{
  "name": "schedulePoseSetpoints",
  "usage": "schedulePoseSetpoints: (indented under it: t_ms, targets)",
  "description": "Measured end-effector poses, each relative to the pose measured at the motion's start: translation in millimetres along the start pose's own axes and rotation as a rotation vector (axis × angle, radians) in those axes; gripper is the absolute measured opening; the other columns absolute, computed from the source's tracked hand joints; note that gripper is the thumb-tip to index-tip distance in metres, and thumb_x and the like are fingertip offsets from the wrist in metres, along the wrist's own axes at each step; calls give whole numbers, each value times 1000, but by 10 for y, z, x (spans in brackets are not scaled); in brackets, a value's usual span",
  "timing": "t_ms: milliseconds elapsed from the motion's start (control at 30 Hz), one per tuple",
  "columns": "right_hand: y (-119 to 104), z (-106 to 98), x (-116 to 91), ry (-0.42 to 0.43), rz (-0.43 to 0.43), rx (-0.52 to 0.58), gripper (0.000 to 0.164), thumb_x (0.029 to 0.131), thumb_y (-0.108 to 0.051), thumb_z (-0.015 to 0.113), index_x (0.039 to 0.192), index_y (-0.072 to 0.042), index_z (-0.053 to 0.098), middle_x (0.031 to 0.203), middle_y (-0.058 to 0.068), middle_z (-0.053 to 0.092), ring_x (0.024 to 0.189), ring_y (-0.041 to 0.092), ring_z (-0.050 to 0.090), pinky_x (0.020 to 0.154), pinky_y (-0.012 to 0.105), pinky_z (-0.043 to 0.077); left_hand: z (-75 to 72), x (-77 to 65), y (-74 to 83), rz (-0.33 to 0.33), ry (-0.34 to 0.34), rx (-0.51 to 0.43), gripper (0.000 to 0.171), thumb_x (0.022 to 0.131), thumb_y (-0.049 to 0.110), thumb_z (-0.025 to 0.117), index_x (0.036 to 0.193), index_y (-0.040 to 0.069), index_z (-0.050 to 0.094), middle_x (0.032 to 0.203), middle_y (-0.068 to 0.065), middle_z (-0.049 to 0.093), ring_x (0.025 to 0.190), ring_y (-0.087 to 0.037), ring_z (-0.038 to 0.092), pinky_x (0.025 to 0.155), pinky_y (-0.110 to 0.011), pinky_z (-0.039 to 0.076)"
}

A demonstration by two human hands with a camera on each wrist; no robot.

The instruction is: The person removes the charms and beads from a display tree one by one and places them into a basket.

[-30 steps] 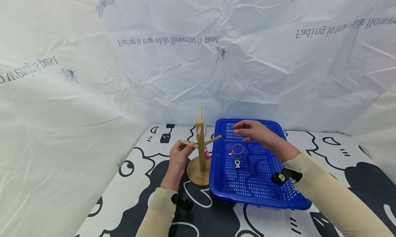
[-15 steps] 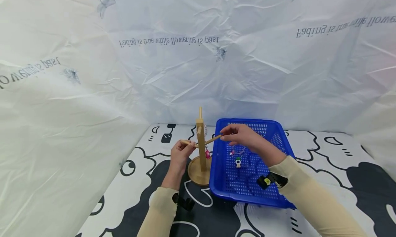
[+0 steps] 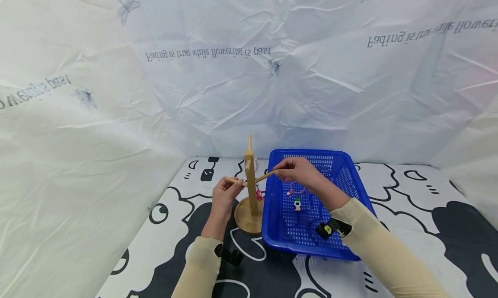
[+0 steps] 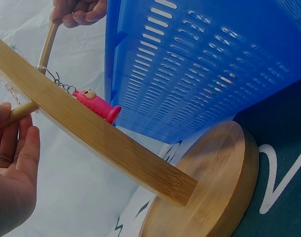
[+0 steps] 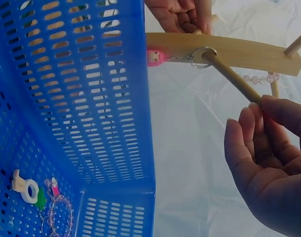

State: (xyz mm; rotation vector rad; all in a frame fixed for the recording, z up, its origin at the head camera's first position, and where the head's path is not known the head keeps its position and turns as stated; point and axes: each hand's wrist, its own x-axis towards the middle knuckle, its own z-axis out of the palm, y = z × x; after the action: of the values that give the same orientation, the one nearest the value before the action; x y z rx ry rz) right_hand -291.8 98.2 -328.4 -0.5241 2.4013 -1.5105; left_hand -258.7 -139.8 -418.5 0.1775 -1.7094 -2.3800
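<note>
A wooden peg stand (image 3: 250, 190) with a round base (image 4: 214, 173) stands upright left of the basket. My left hand (image 3: 224, 194) grips the peg on its left side between thumb and fingers. On the opposite side my right hand (image 3: 297, 170) pinches the tip of another peg (image 5: 234, 79). From that peg, close to the post, hangs a pink figure keychain (image 4: 97, 104) by its metal ring (image 5: 203, 58). A clear pinkish bead bracelet (image 5: 261, 79) hangs on a peg behind the post.
A blue perforated basket (image 3: 272, 229) sits right beside the stand. In it lie a white-and-green figure keychain (image 3: 297, 204) and a pink bead bracelet (image 5: 61, 217). The cloth (image 3: 167, 237) has black-and-white cartoon prints, and a pale plastic sheet (image 3: 249, 99) hangs behind.
My right hand has come left from over the basket to the tip of the right peg and now pinches it. My left hand keeps its grip on the left peg.
</note>
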Motion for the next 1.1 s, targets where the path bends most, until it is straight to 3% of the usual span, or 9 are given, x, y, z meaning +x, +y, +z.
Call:
schedulePoseSetpoints:
  t_ms: [233,467,567,833,1100]
  targets:
    - [4,-3,-49,-7,-34,-53,22,99,-12,67,112,4,73,92,6,71,82,17,63,75,28,57,8,33,-23,-11,-3,-31,4,98,4,67,100,5,64,87,5,69,86,-4,72,86,-19,63]
    - [23,21,-93,-61,-79,-75,16,98,-14,69,103,-1,77,103,15,74,84,15,66,78,28,59,27,70,-15,-24,-11,-42,6,99,1,63,100,7,65,85,7,71,82,-3,73,82,-18,63]
    - [22,29,-109,-89,-101,-65,18,97,-14,69,103,2,76,102,16,74,82,16,64,75,28,58,31,88,-11,-30,-18,-42,8,99,2,63,97,8,67,83,8,71,80,-4,73,80,-18,63]
    - [-19,62,-160,-132,-168,-98,22,98,-15,69,103,5,74,97,12,74,79,17,61,71,29,56,52,136,-8,-41,-36,-37,11,100,4,63,92,10,68,84,6,71,76,-5,72,78,-18,63]
    - [-55,109,-174,-149,-168,-109,21,98,-17,70,100,4,74,94,11,75,82,17,65,73,29,57,76,195,-31,-42,-66,-17,9,101,4,61,96,7,68,88,4,71,79,-5,72,78,-18,62]
